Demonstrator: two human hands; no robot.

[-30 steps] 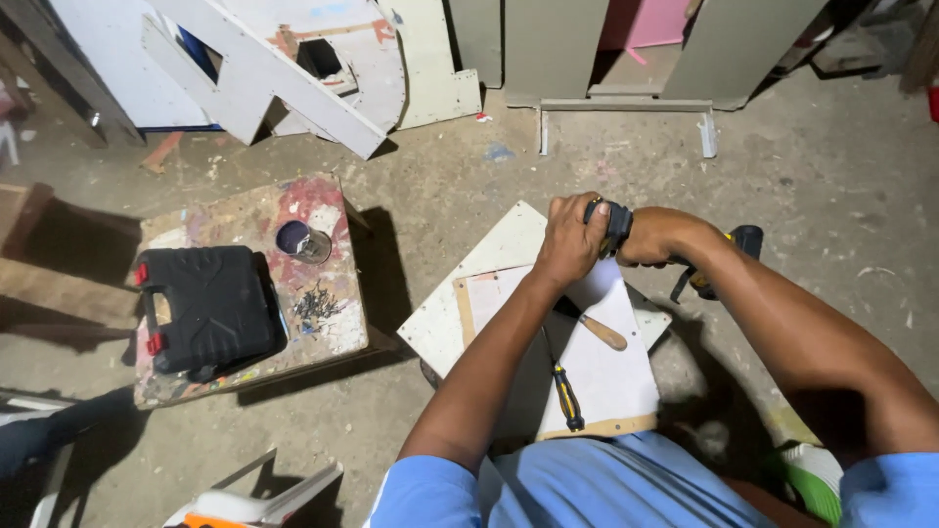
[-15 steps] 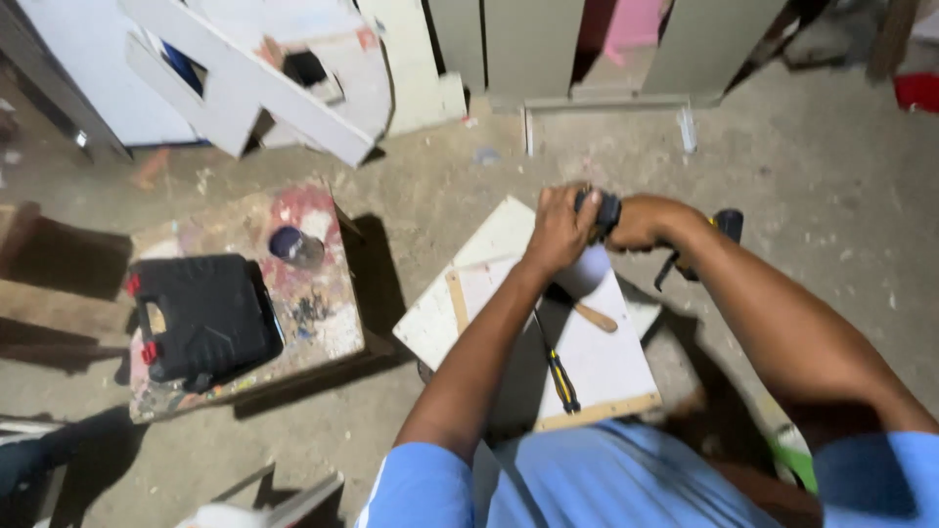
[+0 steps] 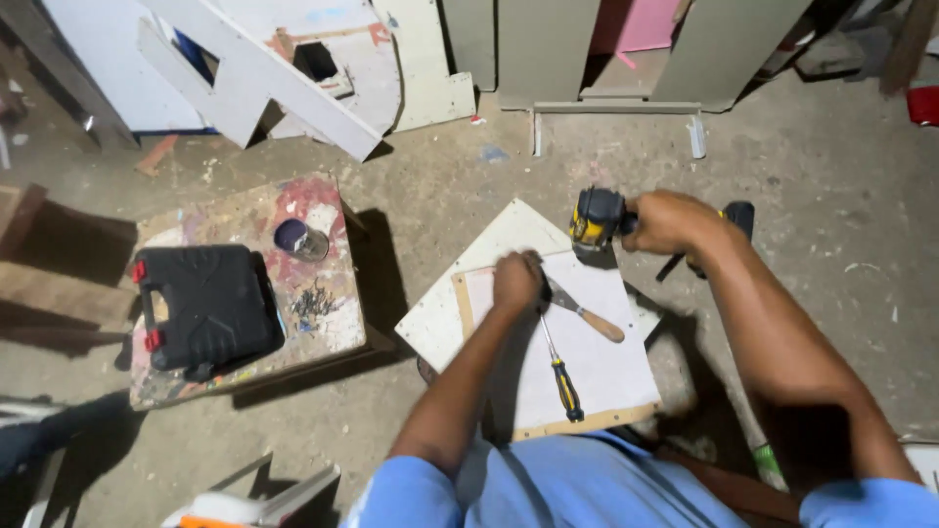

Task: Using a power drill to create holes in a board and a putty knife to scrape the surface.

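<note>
head view: boxy yellow-black drill (image 3: 597, 219) over flat pale board (image 3: 597, 367)

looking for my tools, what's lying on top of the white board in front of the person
On the white board lie a screwdriver and a wooden-handled scraper. The left hand presses on it; anything beneath the hand is hidden. The right hand holds a drill over its far edge.

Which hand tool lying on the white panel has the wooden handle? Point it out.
The putty knife, lying just right of the left hand. Its handle is plain pale wood; the screwdriver beside it has a black and yellow handle.
</note>
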